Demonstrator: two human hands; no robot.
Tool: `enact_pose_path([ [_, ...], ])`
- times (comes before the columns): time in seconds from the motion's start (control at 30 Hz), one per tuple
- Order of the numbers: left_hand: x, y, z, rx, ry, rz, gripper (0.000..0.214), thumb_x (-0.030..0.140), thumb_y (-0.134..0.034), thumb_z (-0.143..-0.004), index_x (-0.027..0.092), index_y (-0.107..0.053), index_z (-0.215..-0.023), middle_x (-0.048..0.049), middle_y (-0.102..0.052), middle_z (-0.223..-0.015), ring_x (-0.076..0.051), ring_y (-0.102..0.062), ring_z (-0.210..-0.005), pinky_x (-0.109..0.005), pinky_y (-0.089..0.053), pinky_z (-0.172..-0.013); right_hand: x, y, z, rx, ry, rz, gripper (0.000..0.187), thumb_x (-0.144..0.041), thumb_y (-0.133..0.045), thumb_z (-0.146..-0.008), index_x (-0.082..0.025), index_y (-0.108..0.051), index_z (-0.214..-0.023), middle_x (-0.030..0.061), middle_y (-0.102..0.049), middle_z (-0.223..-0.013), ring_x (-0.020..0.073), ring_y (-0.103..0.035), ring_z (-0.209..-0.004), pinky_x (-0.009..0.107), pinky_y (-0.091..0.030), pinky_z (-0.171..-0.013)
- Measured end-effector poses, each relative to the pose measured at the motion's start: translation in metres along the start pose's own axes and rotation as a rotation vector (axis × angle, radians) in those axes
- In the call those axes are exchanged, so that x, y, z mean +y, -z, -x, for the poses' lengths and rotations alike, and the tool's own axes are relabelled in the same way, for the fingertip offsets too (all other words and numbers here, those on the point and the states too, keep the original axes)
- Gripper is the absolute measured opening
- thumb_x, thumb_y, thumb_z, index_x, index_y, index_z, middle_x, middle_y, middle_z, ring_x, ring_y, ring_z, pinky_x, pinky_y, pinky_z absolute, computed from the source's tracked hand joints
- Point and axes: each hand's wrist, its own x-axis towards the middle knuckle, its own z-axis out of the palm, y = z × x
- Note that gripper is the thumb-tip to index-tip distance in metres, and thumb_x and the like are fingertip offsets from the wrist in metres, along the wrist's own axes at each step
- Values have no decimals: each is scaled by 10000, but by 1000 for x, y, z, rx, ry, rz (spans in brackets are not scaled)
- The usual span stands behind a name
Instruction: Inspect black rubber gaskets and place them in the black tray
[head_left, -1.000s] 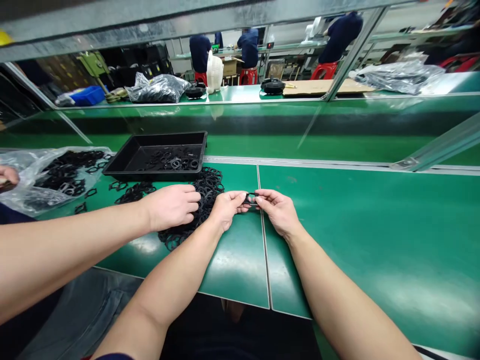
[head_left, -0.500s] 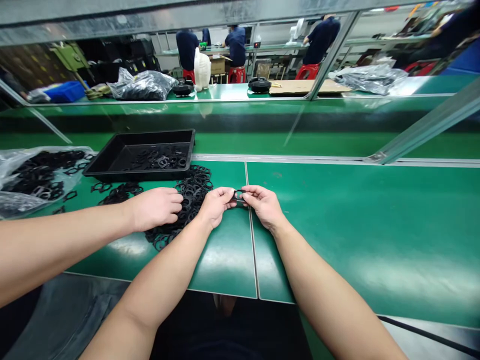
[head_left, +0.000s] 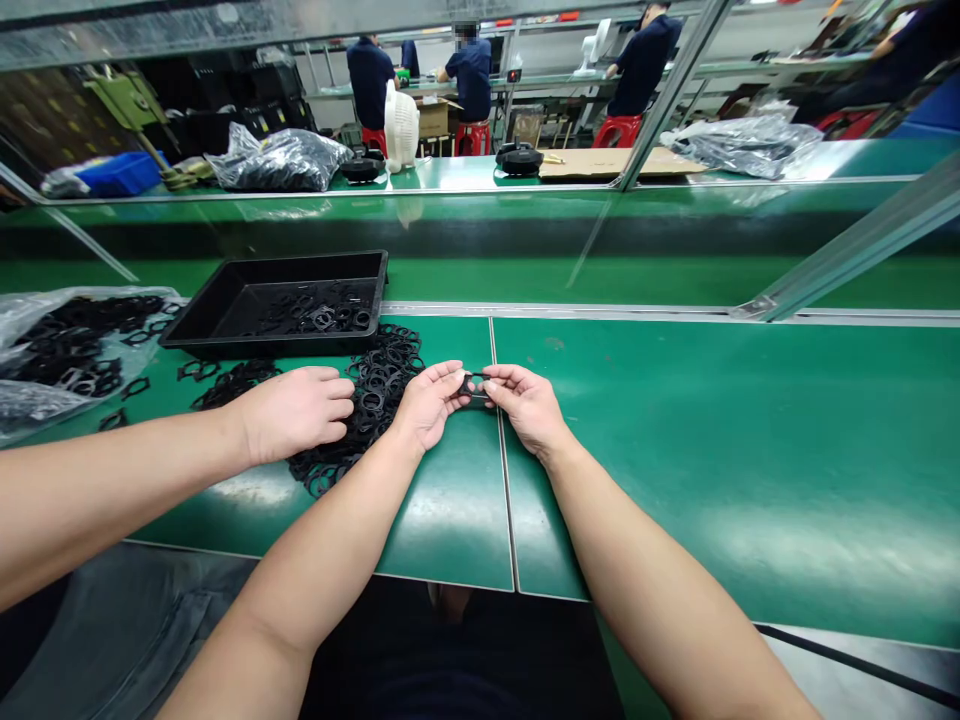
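The person's left hand [head_left: 429, 402] and right hand [head_left: 525, 400] meet in the middle of the green table [head_left: 712, 440]. Together they pinch one small black rubber ring piece [head_left: 474, 384] by its two ends, with fingertips closed on it just above the table top. It sits right over the thin seam where two green mats join.

At about 9 o'clock from that piece lies a big flat pile of black rubber rings [head_left: 367, 400]. A co-worker's hand [head_left: 294, 412] comes in from the left and rests on that pile with its fingers curled down.

At about 11 o'clock stands a shallow black plastic tray [head_left: 217, 318]. Only a few rings lie in it, near its back right corner. Farther out at 9 o'clock a clear plastic bag [head_left: 45, 400] holds many more black rings.

So the work looks like it is near the start: the tray is mostly bare, and the pile and the bag are full. One piece is in hand, and lots are left.
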Motion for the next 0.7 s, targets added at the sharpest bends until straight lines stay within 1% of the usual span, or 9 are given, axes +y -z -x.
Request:
enact_pose_path([
  [0.07,8,2,8,-85,125,-21,397,-190,-358,-709,152,-458,-533,33,-515,-581,-63,-549,-699,-137,-402,-713,1,0,-1,29,8,10,356,-362,-774,-620,-169,-648,-892,21,-671,-753,131,-614,-698,259,-483,-624],
  [0.13,7,-11,11,-108,215,11,373,-153,-421,-721,174,-502,-561,24,-537,-593,-80,-549,-704,-155,-425,-699,1,1,-1,39,14,11,362,-367,-775,-616,-169,-647,-891,21,-669,-756,134,-615,-701,263,-488,-627],
  [0.2,-5,-44,4,-37,226,102,294,-55,-501,-766,209,-566,-656,11,-564,-634,-104,-553,-688,-212,-466,-696,0,1,-1,29,8,-4,364,-364,-783,-606,-167,-647,-881,18,-666,-743,131,-611,-686,259,-489,-616],
  [0.27,-26,-91,-13,189,67,257,117,114,-566,-817,222,-607,-796,-14,-594,-720,-123,-566,-711,-251,-493,-674,0,2,-1,10,-8,-37,362,-349,-792,-596,-167,-645,-872,11,-662,-726,123,-605,-666,246,-487,-596],
  [0.3,-38,-113,-24,187,72,271,64,184,-580,-829,193,-612,-883,-37,-616,-817,-134,-583,-764,-281,-505,-702,-1,2,-1,0,-16,-57,365,-339,-795,-595,-171,-643,-881,4,-658,-720,116,-600,-651,238,-484,-584],
  [0.33,-50,-133,-34,179,81,276,161,248,-572,-844,158,-600,-975,-60,-619,-924,-150,-592,-816,-317,-515,-725,-1,3,0,-9,-23,-79,374,-328,-795,-597,-176,-641,-901,-4,-654,-716,107,-594,-633,231,-481,-573],
  [0.4,-68,-158,-50,180,86,289,280,320,-543,-865,140,-563,-1079,-78,-600,-1030,-165,-594,-869,-350,-522,-742,-2,4,0,-30,-39,-115,403,-314,-790,-608,-188,-633,-958,-17,-648,-717,92,-581,-602,220,-475,-558],
  [0.57,-82,-155,-63,187,76,350,259,173,-702,-721,138,-602,-958,-18,-630,-749,-85,-578,-624,-230,-484,-629,-3,5,-1,-49,-60,-101,428,-320,-788,-608,-179,-630,-980,-11,-650,-734,88,-577,-592,220,-475,-554],
  [0.7,-84,-151,-64,204,38,353,319,117,-701,-663,133,-607,-967,-13,-637,-740,-70,-578,-585,-171,-414,-510,-2,5,-1,-23,-40,-73,397,-319,-793,-596,-174,-642,-934,-12,-646,-715,88,-569,-583,220,-471,-544],
])
